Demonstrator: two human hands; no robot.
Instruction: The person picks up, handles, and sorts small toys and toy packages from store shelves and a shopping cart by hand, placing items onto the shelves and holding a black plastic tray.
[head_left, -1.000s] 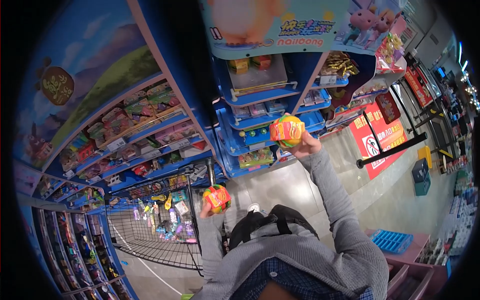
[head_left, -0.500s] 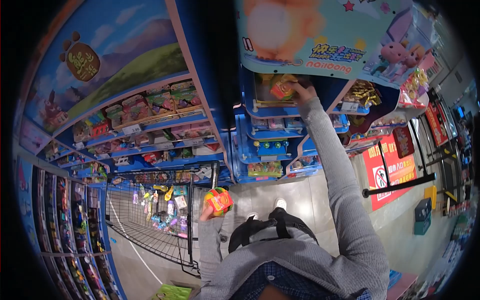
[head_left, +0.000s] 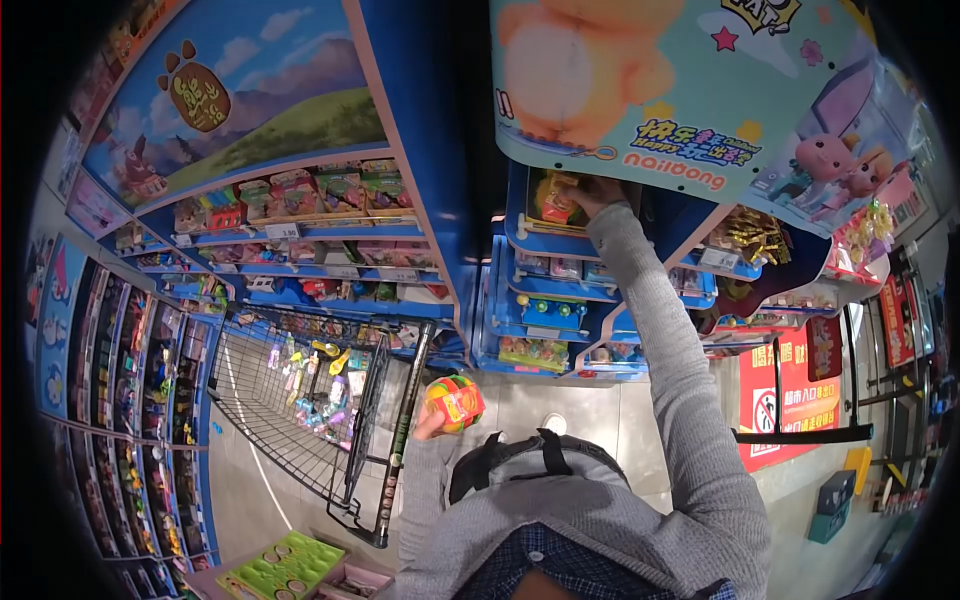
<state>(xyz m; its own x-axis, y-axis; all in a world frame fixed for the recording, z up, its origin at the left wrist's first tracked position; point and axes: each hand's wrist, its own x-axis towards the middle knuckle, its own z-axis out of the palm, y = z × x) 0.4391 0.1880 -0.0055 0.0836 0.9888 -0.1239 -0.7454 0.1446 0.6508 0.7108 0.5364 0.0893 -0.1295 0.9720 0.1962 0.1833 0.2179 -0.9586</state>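
My left hand (head_left: 428, 424) is closed around a round green, yellow and orange toy (head_left: 458, 402) with a red label, held low beside the shopping cart. My right hand (head_left: 600, 198) reaches into the top shelf under the printed sign. Its fingers grip the right side of a similar round toy with a red and yellow label (head_left: 557, 203), in the mouth of a display box there. The sign's lower edge and shadow partly hide those fingers.
A black wire shopping cart (head_left: 385, 470) with colourful small toys inside stands at left. Stocked blue shelves (head_left: 440, 230) rise ahead. A printed sign (head_left: 640, 140) overhangs the top shelf. A green tray (head_left: 285, 570) lies at lower left, and a black rail (head_left: 805, 436) stands at right.
My right hand has brought its toy lower into the display box. My left hand has shifted slightly right with its toy. The view has tilted up, and the cart's handle shows more.
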